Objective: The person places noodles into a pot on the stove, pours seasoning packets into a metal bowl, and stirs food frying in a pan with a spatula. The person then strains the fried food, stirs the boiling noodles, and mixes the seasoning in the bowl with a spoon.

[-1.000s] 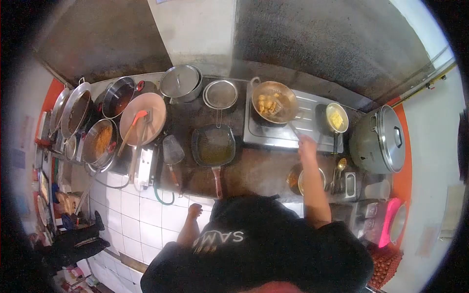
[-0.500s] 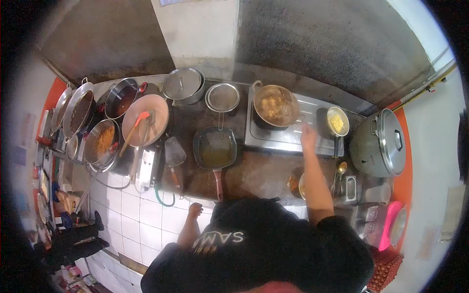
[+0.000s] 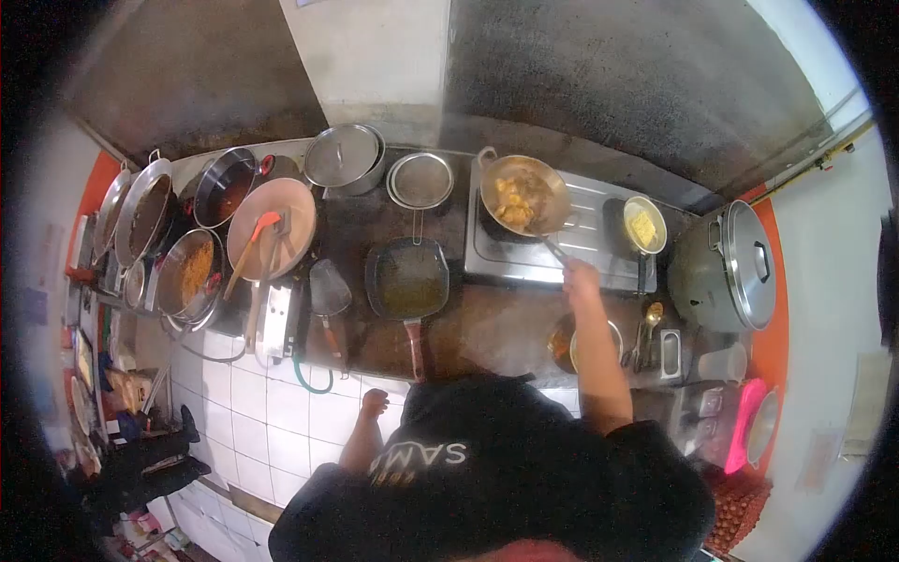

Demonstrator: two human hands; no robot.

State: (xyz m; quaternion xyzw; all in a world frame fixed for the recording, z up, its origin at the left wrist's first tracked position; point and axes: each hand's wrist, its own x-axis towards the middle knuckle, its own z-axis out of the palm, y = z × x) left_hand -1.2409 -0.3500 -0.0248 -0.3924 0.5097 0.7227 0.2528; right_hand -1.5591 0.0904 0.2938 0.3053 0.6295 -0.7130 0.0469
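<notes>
Lower in the frame than half a second ago, the right hand [image 3: 582, 283] is now being held over the near edge of the steel stove [image 3: 510, 271], and more of the metal spatula handle [image 3: 554, 250] is being shown. At left, an orange-headed spatula [image 3: 270, 219] is being kept in a pale pink pan [image 3: 251, 195]. At lower centre-left, the left hand [image 3: 375, 403] is being held just below the counter edge, fingers curled; whether anything is being grasped cannot be told. Above it, a mesh scoop [image 3: 329, 287] and a square frying pan [image 3: 374, 287] are being kept on the dark counter. Right of upper centre, yellow-brown food pieces [image 3: 512, 199] are being held in a wok [image 3: 560, 190] on the stove's left part. By its handle, the metal utensil is being gripped in the right hand and extended to the wok's lower rim; its head cannot be made out. Farther right, yellow food [image 3: 642, 228] is being kept in a small pan [image 3: 658, 240], near a large lidded pot [image 3: 698, 286].
</notes>
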